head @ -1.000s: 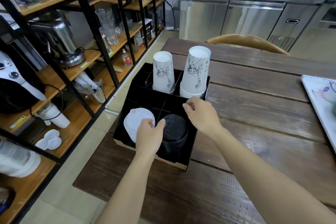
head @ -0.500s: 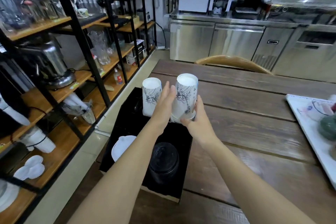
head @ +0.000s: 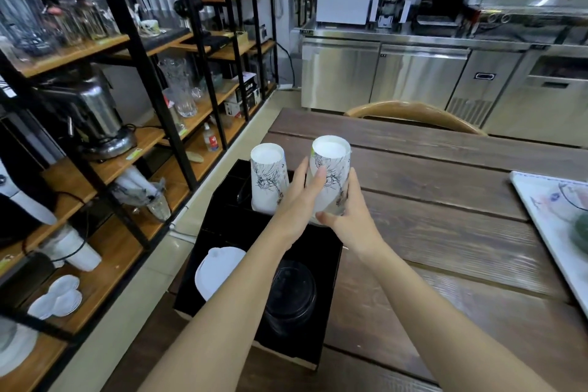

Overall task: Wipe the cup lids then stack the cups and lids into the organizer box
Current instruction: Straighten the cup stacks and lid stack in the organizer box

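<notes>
A dark wooden table (head: 445, 226) carries the black organizer box (head: 321, 305) at its left edge. In the box's far right compartment stands an upturned cup stack (head: 332, 169) — left hand (head: 302, 200) and right hand (head: 350, 216) both clasp it. Nearer in the box: white lids (head: 216, 270), black lids (head: 291, 293).

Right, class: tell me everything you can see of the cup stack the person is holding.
The right cup stack is white paper with black line drawings, upside down, base on top, nested rims at the bottom. It stands about upright in the organizer box's far right compartment. The left hand and right hand clasp its sides.
</notes>
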`<state>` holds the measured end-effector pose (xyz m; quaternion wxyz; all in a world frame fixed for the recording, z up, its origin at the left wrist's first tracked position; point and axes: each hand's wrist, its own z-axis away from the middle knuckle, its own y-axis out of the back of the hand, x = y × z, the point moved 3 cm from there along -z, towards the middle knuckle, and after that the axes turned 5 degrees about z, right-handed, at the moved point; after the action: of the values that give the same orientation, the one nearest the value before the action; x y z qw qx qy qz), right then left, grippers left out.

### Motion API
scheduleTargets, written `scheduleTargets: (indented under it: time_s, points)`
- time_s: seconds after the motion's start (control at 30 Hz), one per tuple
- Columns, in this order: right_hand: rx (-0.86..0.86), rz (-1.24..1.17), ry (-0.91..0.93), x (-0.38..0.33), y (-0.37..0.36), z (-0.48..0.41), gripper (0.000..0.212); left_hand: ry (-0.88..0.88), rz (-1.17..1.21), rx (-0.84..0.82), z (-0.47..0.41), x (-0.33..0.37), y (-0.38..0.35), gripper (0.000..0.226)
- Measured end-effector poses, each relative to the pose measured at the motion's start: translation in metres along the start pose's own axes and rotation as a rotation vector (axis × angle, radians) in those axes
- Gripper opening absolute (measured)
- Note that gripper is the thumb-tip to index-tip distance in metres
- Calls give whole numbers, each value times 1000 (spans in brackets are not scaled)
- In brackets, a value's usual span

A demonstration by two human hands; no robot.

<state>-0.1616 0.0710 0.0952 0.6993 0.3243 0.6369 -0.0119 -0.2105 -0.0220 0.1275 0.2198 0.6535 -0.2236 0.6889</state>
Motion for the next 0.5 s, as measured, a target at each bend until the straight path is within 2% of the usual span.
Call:
scheduleTargets:
  time_s: [0.07,0.13,0.2,0.27,0.33,0.43,0.5]
  points:
    - [187,84,3,-5,7,10,88,-34,-109,133,2,2,7,72]
    - [395,153,190,-12,9,22,66,-184,-227,408,13,10,21,40]
    - [430,186,390,-17,1,30,52,-373,-246,586,25,19,33,17]
    - [318,216,500,-20,-10,29,44,-450,-156,675,27,20,46,11]
    - [170,219,499,-26,-22,25,44,-397,6,709,22,16,58,11]
    - [-97,182,381,-38,-40,15,61,-217,158,583,8,4,68,19]
    - [-191,73,230,-49,-49,7,76,-131,172,501,1,-6,73,41]
